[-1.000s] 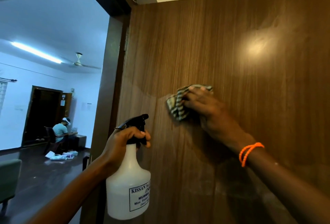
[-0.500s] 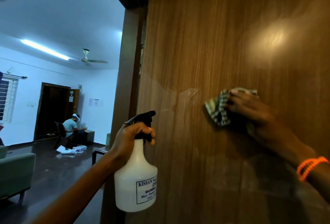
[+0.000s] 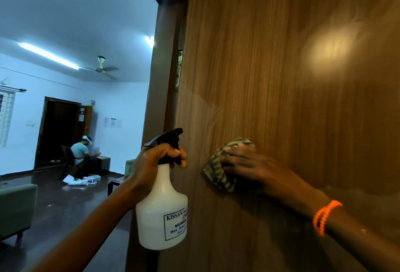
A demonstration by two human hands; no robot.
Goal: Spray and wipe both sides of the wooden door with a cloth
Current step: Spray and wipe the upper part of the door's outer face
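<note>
I stood in a home, at a wooden door w/ a metal hinge, looking thru its frame into a living rm. That rm had white walls, a ceiling fan, a lit tube light, a green sofa at the left edge, a barred window w/ a curtain rod & a dark glossy floor. A person sat at the far end by another dark doorway, w/ papers lying on the floor nearby.

Wooden door cut off at the right and bottom edges, right hand motion-blurred over part of the striped cloth, spray bottle label partly turned away, distant seated person too small to make out
</note>
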